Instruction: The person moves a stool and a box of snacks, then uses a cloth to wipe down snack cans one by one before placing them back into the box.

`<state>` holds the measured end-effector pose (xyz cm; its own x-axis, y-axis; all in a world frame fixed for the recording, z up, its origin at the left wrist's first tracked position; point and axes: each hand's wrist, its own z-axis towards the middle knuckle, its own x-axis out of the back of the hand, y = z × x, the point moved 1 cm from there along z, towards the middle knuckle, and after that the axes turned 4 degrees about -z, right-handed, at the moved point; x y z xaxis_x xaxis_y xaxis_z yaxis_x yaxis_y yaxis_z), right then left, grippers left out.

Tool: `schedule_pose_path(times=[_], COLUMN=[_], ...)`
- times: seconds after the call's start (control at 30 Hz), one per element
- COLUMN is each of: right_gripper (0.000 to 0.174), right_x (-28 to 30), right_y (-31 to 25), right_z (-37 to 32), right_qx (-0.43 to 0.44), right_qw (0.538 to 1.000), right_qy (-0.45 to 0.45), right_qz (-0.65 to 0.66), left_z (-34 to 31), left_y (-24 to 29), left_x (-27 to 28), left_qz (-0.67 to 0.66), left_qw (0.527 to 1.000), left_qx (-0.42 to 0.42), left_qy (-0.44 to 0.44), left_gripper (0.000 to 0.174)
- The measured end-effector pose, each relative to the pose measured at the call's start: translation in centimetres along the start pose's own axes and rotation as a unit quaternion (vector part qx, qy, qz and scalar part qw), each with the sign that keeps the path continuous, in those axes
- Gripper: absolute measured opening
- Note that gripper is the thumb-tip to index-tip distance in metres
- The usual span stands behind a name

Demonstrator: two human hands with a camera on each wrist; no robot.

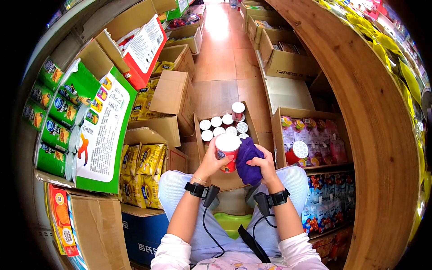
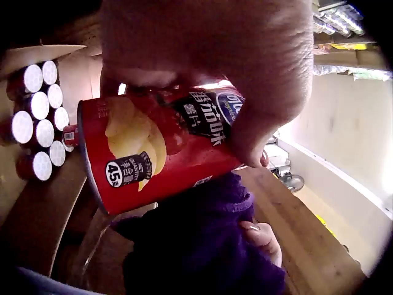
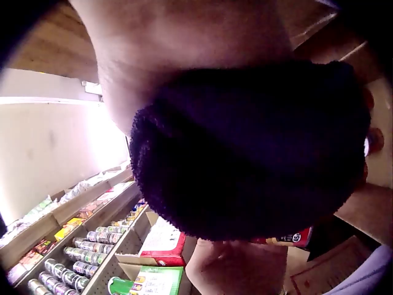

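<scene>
My left hand (image 1: 208,163) grips a red can of potato chips (image 1: 226,155) with a white lid, held upright over my lap. Its printed chips and a 45-gram mark show in the left wrist view, where the can (image 2: 178,147) appears sideways. A bunched purple cloth (image 1: 248,163) is held in my right hand (image 1: 266,167), against the can's right side. In the right wrist view the cloth (image 3: 252,153) covers nearly all of the can. Just beyond, an open carton (image 1: 196,135) holds several similar cans (image 1: 216,121), with one can (image 1: 238,109) standing higher than the others.
Another red can (image 1: 298,152) lies on a carton of pink pouches (image 1: 288,118) at the right. Cartons of yellow snack bags (image 1: 150,159) and green cans (image 1: 54,157) line the left. A wooden shelf edge (image 1: 360,112) curves along the right; tiled aisle floor (image 1: 219,63) runs ahead.
</scene>
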<state>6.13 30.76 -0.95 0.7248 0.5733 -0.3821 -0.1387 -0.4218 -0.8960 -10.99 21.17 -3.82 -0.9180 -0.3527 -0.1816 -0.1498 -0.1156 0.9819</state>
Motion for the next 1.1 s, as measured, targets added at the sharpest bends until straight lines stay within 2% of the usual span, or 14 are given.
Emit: schedule_pose_path(times=[0.07,0.33,0.37,0.47,0.67,0.97,1.1], right_gripper=[0.044,0.045,0.044,0.043,0.04,0.043,0.037], right_x=[0.2,0.5,0.4,0.3,0.5,0.6,0.3], right_y=[0.3,2.7,2.8,2.4,1.9,1.0,0.9], right_z=[0.1,0.6,0.6,0.7,0.6,0.5,0.5], right_qx=[-0.02,-0.096,-0.083,-0.043,-0.02,-0.025,-0.015], right_qw=[0.999,0.974,0.973,0.979,0.997,0.999,0.999], right_qy=[-0.013,-0.009,0.003,0.031,0.037,0.034,0.046], right_qz=[-0.021,-0.207,-0.214,-0.195,-0.06,-0.03,-0.007], left_z=[0.0,-0.2,-0.2,-0.2,-0.1,0.1,0.0], left_y=[-0.2,0.4,0.4,0.9,1.0,0.6,0.7], left_x=[0.0,-0.2,-0.3,-0.7,-0.8,-0.2,-0.2], left_qz=[-0.035,-0.028,-0.022,0.034,0.034,0.028,0.021], left_qw=[0.999,0.999,0.999,0.999,0.999,0.999,0.998], left_qx=[-0.03,-0.035,-0.034,-0.02,-0.034,0.009,0.029], left_qy=[0.016,-0.002,-0.003,-0.019,-0.021,-0.041,-0.044], left_gripper=[0.076,0.073,0.073,0.072,0.069,0.066,0.065])
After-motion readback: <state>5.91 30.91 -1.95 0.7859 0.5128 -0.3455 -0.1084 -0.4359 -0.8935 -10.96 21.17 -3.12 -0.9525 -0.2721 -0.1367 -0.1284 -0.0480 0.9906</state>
